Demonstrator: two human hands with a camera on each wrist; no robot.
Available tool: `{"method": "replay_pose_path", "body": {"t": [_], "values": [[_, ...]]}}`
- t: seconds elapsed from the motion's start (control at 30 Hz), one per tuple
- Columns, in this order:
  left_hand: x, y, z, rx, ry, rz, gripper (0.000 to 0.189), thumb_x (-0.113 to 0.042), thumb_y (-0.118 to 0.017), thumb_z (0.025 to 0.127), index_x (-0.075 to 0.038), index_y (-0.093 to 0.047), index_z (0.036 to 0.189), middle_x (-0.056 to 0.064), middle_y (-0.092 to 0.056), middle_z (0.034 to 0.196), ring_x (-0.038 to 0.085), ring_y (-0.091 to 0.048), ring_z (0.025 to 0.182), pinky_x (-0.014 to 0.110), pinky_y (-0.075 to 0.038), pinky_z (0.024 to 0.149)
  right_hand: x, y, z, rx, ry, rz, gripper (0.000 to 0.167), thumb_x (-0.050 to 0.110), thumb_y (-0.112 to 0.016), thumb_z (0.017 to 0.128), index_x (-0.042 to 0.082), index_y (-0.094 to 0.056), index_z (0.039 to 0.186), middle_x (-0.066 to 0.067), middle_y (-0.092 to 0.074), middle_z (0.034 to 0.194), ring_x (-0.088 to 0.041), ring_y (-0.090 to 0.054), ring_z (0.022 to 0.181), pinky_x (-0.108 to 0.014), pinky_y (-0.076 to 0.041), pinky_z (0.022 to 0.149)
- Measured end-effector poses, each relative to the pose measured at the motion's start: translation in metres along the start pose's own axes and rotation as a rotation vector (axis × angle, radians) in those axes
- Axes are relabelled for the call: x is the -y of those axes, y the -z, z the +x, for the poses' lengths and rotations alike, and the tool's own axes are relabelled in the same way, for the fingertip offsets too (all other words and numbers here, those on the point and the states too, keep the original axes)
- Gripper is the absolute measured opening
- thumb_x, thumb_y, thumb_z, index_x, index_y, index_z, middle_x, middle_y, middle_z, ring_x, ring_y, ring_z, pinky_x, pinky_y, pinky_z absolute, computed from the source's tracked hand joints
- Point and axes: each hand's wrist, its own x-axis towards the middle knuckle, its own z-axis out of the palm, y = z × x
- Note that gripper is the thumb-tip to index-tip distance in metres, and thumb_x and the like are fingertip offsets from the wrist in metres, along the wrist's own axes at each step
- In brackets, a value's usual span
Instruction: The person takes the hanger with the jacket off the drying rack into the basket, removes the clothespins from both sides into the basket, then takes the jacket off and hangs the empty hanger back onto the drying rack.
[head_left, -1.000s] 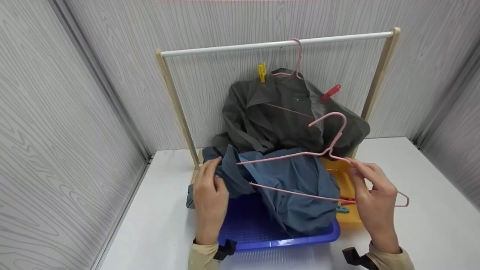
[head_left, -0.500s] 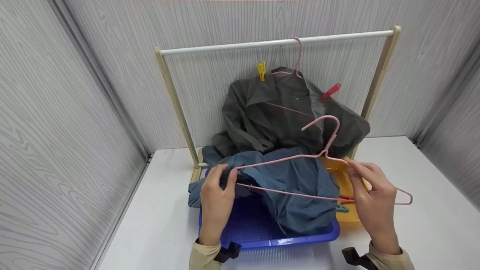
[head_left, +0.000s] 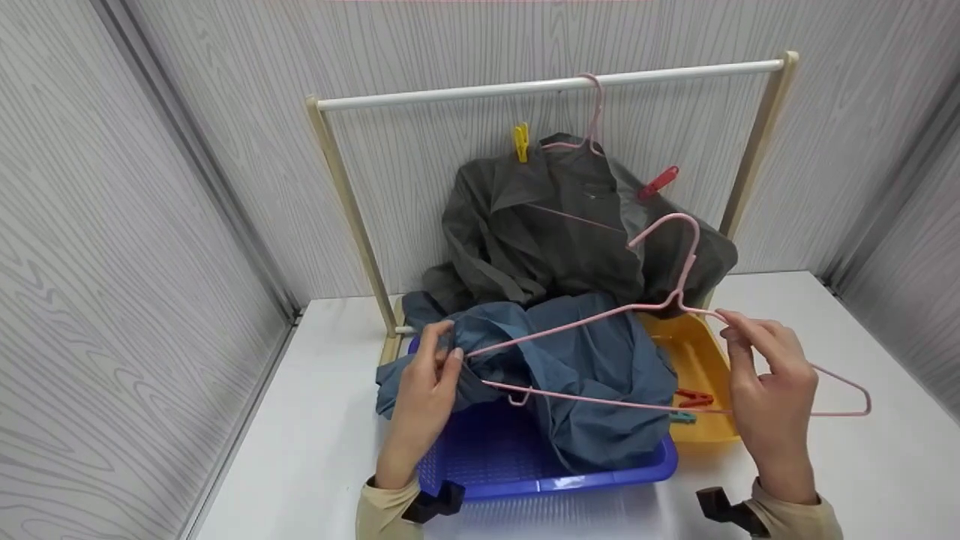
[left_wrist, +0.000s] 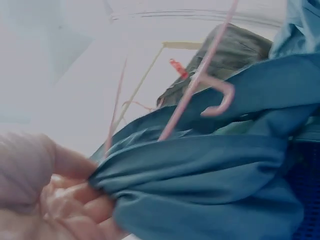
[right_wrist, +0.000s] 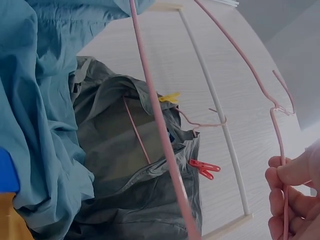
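Note:
My right hand (head_left: 776, 390) grips a pink wire hanger (head_left: 688, 271) by its right shoulder, thumb and fingers pinching the wire in the right wrist view. The hanger's hook points up and to the left. Its left end goes in under the fabric of a blue garment (head_left: 600, 360), and that tip is hidden by cloth. My left hand (head_left: 420, 405) pinches the garment's edge between thumb and fingers, where the fold of cloth (left_wrist: 200, 170) covers the hanger's end. Most of the garment lies bunched over a blue basket (head_left: 592, 480).
Behind stands a rack with a white rail (head_left: 465, 94). A dark grey shirt (head_left: 555, 240) hangs there on another pink hanger, with a yellow clothespin (head_left: 521, 142) and a red clothespin (head_left: 660, 182). A yellow tray (head_left: 690, 352) at right holds several clothespins.
My left hand has shifted from the raised flap to a lower pinch on the cloth edge, at the hanger's end. My right hand and the hanger have moved slightly right.

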Motion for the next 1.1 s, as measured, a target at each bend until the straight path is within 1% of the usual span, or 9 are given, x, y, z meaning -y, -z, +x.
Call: {"method": "replay_pose_path", "body": {"t": [0.07, 0.17, 0.2, 0.37, 0.57, 0.67, 0.83, 0.97, 1.1], "values": [[0.003, 0.005, 0.0, 0.044, -0.005, -0.006, 0.032, -0.011, -0.052, 0.103, -0.011, -0.052, 0.134, 0.002, -0.062, 0.09, 0.012, -0.06, 0.076, 0.027, -0.048, 0.065, -0.003, 0.001, 0.0, 0.006, 0.006, 0.0, 0.033, -0.016, -0.064, 0.086, 0.001, -0.073, 0.113, -0.015, -0.065, 0.092, -0.006, -0.052, 0.096, -0.016, -0.04, 0.087], [0.007, 0.012, -0.001, 0.067, -0.001, 0.016, 0.032, -0.008, -0.057, 0.1, -0.015, -0.056, 0.131, 0.01, -0.065, 0.115, 0.018, -0.067, 0.096, 0.033, -0.053, 0.075, -0.003, 0.003, 0.001, 0.025, 0.003, 0.0, 0.034, -0.016, -0.065, 0.086, 0.001, -0.073, 0.113, -0.015, -0.066, 0.093, -0.006, -0.052, 0.097, -0.015, -0.04, 0.088], [0.008, 0.013, -0.001, 0.067, 0.006, 0.035, 0.033, -0.007, -0.058, 0.099, -0.016, -0.056, 0.131, 0.012, -0.065, 0.116, 0.018, -0.069, 0.092, 0.032, -0.053, 0.072, -0.002, 0.003, 0.001, 0.029, 0.0, 0.004, 0.034, -0.017, -0.065, 0.085, 0.001, -0.073, 0.113, -0.015, -0.066, 0.093, -0.006, -0.053, 0.097, -0.015, -0.041, 0.087], [0.012, 0.017, 0.001, 0.065, 0.059, 0.187, 0.041, -0.001, -0.064, 0.093, -0.016, -0.057, 0.13, 0.012, -0.066, 0.096, 0.01, -0.057, 0.052, 0.026, -0.042, 0.048, 0.013, 0.009, 0.005, 0.021, -0.031, 0.014, 0.031, -0.018, -0.062, 0.086, -0.004, -0.071, 0.112, -0.018, -0.065, 0.092, -0.004, -0.053, 0.096, -0.013, -0.042, 0.087], [0.019, 0.016, 0.003, 0.17, 0.155, 0.307, 0.04, -0.006, -0.069, 0.089, -0.01, -0.059, 0.127, -0.001, -0.054, 0.066, 0.008, -0.047, 0.049, 0.028, -0.039, 0.047, 0.023, 0.014, 0.009, -0.027, -0.065, 0.023, 0.03, -0.017, -0.061, 0.088, -0.005, -0.07, 0.114, -0.02, -0.064, 0.093, -0.003, -0.054, 0.092, -0.012, -0.042, 0.086], [0.019, 0.015, 0.002, 0.252, 0.176, 0.291, 0.046, -0.01, -0.07, 0.09, -0.011, -0.054, 0.133, -0.002, -0.051, 0.067, 0.009, -0.045, 0.048, 0.029, -0.038, 0.047, 0.013, 0.014, 0.007, -0.037, -0.076, 0.014, 0.032, -0.014, -0.063, 0.089, 0.0, -0.071, 0.116, -0.017, -0.066, 0.094, -0.005, -0.054, 0.089, -0.013, -0.042, 0.082], [0.017, 0.013, -0.001, 0.366, 0.137, 0.233, 0.041, -0.015, -0.071, 0.091, -0.013, -0.059, 0.13, 0.0, -0.059, 0.083, 0.012, -0.046, 0.055, 0.031, -0.041, 0.058, 0.001, 0.013, 0.005, -0.023, -0.083, 0.009, 0.027, -0.005, -0.066, 0.09, 0.002, -0.071, 0.116, -0.011, -0.069, 0.099, -0.008, -0.056, 0.085, -0.014, -0.043, 0.077], [0.015, 0.011, -0.002, 0.461, 0.103, 0.159, 0.035, -0.014, -0.07, 0.092, -0.012, -0.062, 0.126, 0.003, -0.067, 0.103, 0.017, -0.058, 0.071, 0.035, -0.048, 0.068, 0.001, 0.011, 0.004, -0.014, -0.063, 0.006, 0.022, -0.004, -0.068, 0.089, -0.001, -0.07, 0.111, -0.011, -0.067, 0.1, -0.008, -0.058, 0.087, -0.013, -0.046, 0.081], [0.014, 0.009, -0.002, 0.516, 0.086, 0.123, 0.03, -0.014, -0.069, 0.093, -0.011, -0.064, 0.122, 0.002, -0.068, 0.109, 0.019, -0.064, 0.086, 0.038, -0.051, 0.076, 0.0, 0.011, 0.003, 0.002, -0.04, 0.009, 0.022, -0.006, -0.069, 0.088, -0.002, -0.071, 0.109, -0.01, -0.065, 0.099, -0.01, -0.058, 0.089, -0.014, -0.046, 0.084]]}}
